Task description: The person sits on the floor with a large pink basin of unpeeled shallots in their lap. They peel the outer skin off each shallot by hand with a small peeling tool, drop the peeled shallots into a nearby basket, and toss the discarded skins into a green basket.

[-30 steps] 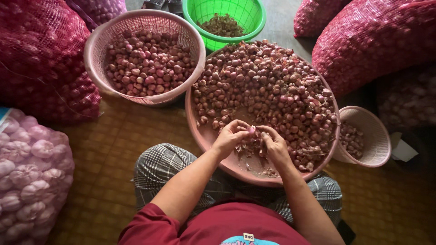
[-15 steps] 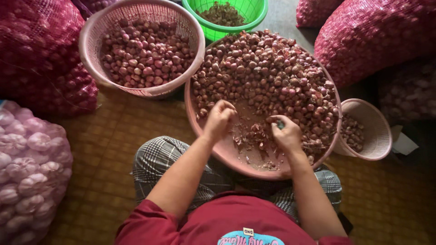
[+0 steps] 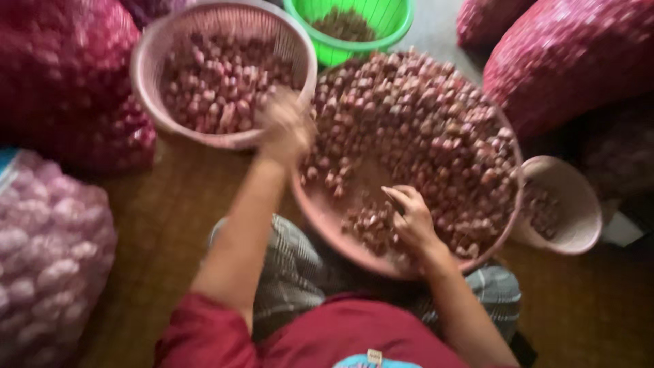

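Left hand [image 3: 285, 126] is now moved up-left to the pink basket [image 3: 146, 82] rim, blurred, grip indeterminable; right hand [image 3: 411, 215], curled narrow, rests among shallots [image 3: 422, 129].

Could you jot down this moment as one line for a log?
left hand: blurred, at pink basket rim | right hand: in big pink basin among shallots | grip: unclear

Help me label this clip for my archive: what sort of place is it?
Likely a floor-level shallot sorting spot, perhaps a market or storeroom. A big pink tray heaped with shallots, pink basket of sorted ones, and red mesh sacks all around.
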